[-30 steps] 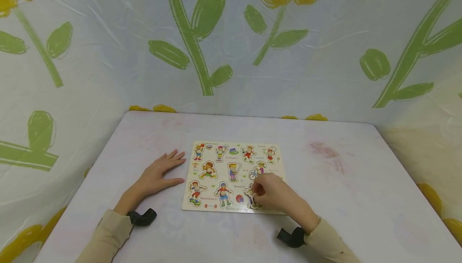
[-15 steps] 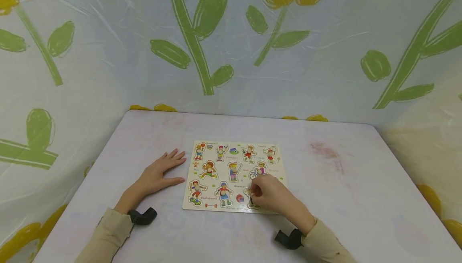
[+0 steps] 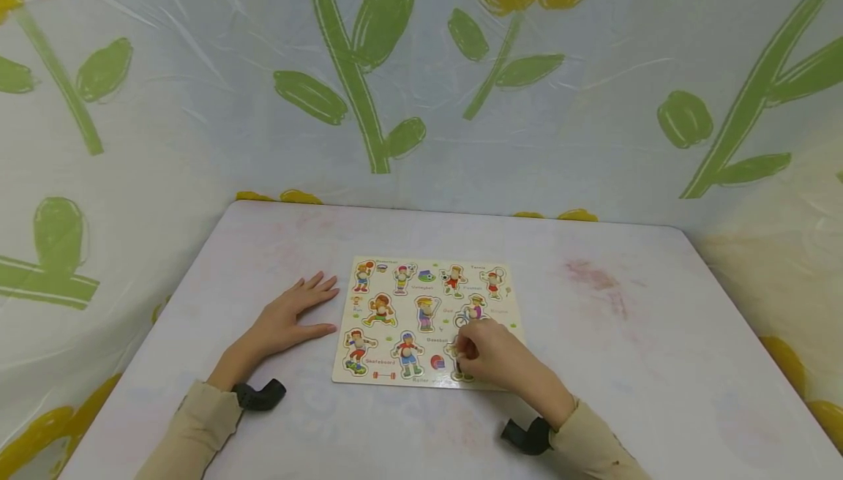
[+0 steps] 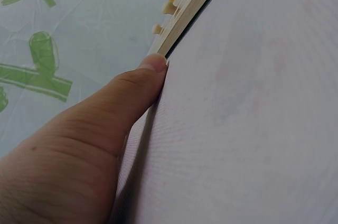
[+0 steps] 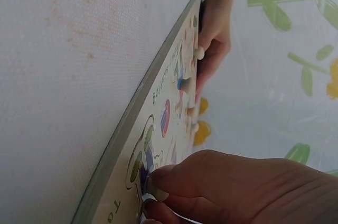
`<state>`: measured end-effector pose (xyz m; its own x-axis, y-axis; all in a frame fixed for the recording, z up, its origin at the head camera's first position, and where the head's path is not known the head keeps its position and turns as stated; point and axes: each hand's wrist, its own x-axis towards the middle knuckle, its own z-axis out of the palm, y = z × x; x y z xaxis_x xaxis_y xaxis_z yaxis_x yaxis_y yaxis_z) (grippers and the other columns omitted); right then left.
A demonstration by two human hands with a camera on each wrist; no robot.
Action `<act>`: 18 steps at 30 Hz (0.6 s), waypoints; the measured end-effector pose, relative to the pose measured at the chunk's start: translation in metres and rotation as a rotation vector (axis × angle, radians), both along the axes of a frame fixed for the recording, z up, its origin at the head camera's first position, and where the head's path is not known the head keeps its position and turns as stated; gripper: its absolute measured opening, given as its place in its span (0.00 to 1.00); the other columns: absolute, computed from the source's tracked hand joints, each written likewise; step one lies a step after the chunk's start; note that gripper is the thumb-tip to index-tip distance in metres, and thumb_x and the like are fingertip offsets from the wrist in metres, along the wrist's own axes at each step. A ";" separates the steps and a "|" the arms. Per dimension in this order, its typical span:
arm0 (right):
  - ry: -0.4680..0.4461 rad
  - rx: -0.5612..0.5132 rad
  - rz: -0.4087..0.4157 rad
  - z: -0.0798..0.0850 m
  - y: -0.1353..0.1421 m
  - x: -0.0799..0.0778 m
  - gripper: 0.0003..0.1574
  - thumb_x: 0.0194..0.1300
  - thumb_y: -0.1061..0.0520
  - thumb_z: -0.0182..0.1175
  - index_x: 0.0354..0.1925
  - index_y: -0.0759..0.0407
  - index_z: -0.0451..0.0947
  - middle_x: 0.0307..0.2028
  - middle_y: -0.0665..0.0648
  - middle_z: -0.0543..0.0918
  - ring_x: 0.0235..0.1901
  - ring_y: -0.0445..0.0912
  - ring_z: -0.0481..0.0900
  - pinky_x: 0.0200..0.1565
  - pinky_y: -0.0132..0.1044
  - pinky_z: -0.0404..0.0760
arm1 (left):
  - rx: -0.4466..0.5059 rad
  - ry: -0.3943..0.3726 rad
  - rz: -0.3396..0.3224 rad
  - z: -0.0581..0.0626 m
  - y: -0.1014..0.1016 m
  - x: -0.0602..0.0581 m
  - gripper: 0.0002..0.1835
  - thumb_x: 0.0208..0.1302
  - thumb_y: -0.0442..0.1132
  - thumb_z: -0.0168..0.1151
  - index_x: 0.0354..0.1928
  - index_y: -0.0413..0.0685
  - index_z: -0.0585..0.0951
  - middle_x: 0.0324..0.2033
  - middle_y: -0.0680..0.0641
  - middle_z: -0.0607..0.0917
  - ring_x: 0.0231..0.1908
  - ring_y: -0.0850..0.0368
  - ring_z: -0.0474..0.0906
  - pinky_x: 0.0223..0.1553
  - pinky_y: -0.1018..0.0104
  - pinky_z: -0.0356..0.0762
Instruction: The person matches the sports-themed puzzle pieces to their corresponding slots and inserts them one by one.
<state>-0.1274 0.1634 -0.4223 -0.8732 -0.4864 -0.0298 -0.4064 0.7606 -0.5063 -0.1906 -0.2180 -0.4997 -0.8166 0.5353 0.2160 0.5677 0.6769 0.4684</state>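
Note:
A wooden peg puzzle board (image 3: 339, 374) lies flat on the table, printed with children playing sports. My right hand (image 3: 495, 352) is over its lower right part, thumb and fingertips pinching the small round knob (image 5: 157, 191) of a figure-shaped puzzle piece (image 5: 137, 167). This piece lies at its outlined recess, mostly covered by the fingers in the head view. To the left of the board, my left hand (image 3: 285, 323) rests palm down on the table with fingers spread. Its thumb tip (image 4: 154, 63) is right at the board's side edge in the left wrist view.
Several other knobbed figures, such as the roller skater (image 3: 408, 354) and the runner (image 3: 380, 310), sit in the board. A white table (image 3: 408, 436) surrounds it. A flower-printed curtain (image 3: 527, 158) hangs behind and at both sides. Black wrist cameras (image 3: 527, 436) are strapped on both wrists.
My right hand has shifted slightly left with the puzzle piece, which now lies lower and more in line with its recess. The left hand has stayed in place.

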 end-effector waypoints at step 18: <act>0.083 -0.013 -0.031 0.021 0.015 -0.004 0.06 0.55 0.58 0.64 0.25 0.49 0.77 0.20 0.41 0.72 0.21 0.38 0.69 0.22 0.28 0.71 | 0.017 -0.021 -0.010 0.000 -0.001 0.000 0.38 0.57 0.64 0.60 0.66 0.54 0.69 0.68 0.54 0.63 0.71 0.51 0.49 0.71 0.55 0.40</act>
